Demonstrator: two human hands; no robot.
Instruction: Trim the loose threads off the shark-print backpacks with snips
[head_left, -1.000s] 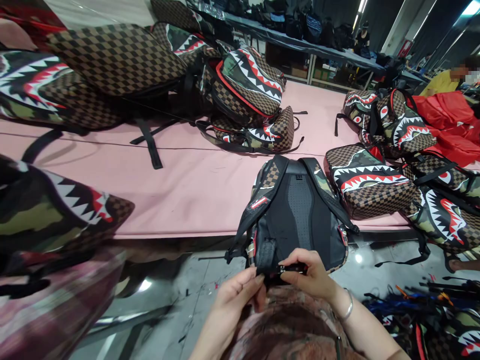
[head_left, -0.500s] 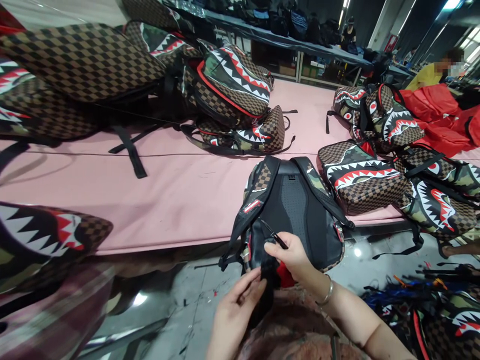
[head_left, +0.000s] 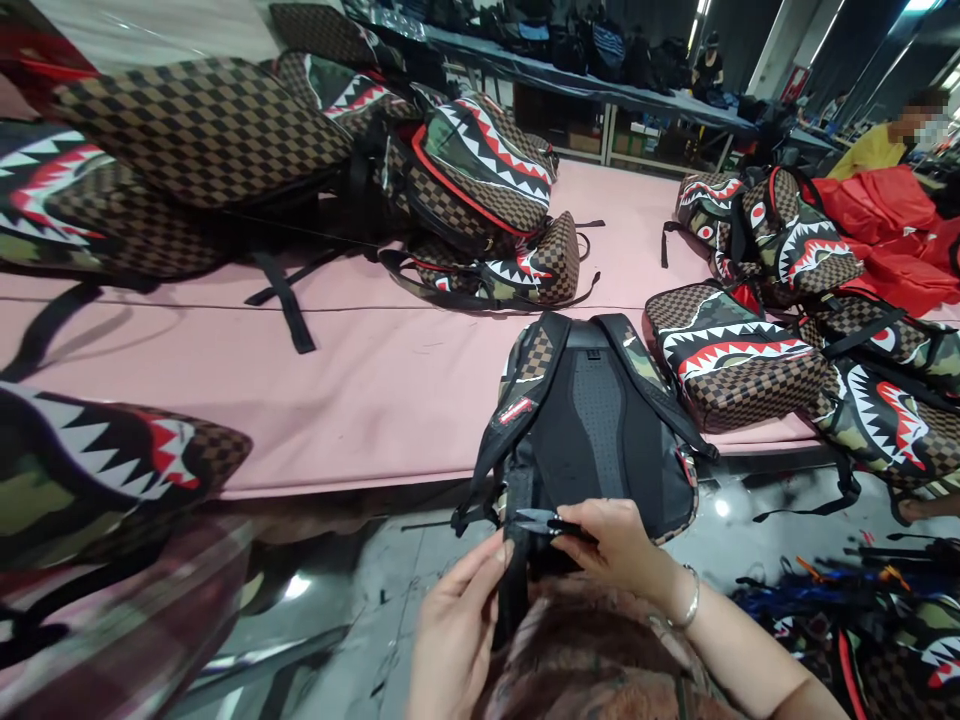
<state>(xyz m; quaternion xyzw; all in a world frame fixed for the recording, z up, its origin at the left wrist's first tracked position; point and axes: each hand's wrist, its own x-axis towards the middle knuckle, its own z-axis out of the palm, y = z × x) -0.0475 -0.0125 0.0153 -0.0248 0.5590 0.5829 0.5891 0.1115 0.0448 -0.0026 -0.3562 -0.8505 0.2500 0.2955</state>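
Both hands meet low at centre, forearms rising from below. Left hand (head_left: 457,625): fingers extended upward, tips closed in a pinch beside the right hand. Right hand (head_left: 619,550): palm down, fingers curled leftward in a grip; bracelet at its wrist.

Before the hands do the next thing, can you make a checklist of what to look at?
1. Right hand grips the small snips: ok.
2. Left hand pinches the black strap: ok.
3. Backpack lies back-panel up on the pink table edge: ok.
4. Fingers clear of the snip blades: cannot tell.
5. Loose thread at the blades: cannot tell, too small.
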